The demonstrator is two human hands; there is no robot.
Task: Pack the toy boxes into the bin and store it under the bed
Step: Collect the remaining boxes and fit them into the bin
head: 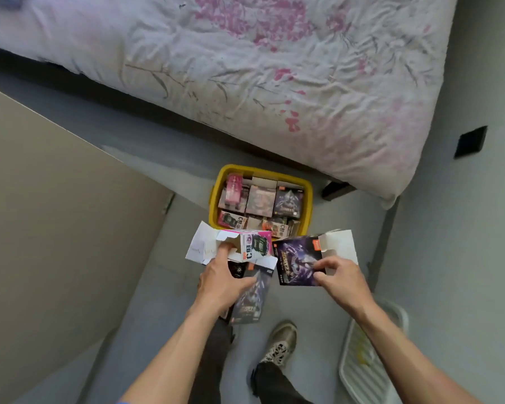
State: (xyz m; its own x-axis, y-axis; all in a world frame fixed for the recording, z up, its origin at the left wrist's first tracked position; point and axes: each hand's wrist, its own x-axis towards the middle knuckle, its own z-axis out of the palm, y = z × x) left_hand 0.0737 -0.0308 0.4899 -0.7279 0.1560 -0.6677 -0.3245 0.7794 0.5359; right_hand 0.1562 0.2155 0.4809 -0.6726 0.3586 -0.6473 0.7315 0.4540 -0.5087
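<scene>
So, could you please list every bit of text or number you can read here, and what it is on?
"C" plus blurred characters: side of the pink-and-white box held by the left hand.
"C" plus blurred characters: two small boxes in the yellow bin.
Purple box in the right hand: stylised lettering, unreadable.

A grey smooth floor (pixel 146 287) fills the middle; a bed with crumpled white, pink-flowered cover (pixel 245 68) spans the top, a beige flat panel (pixel 56 214) at left

The left hand (pixel 222 282) hides part of a dark box (pixel 250 298); box lettering is too blurred to read.
</scene>
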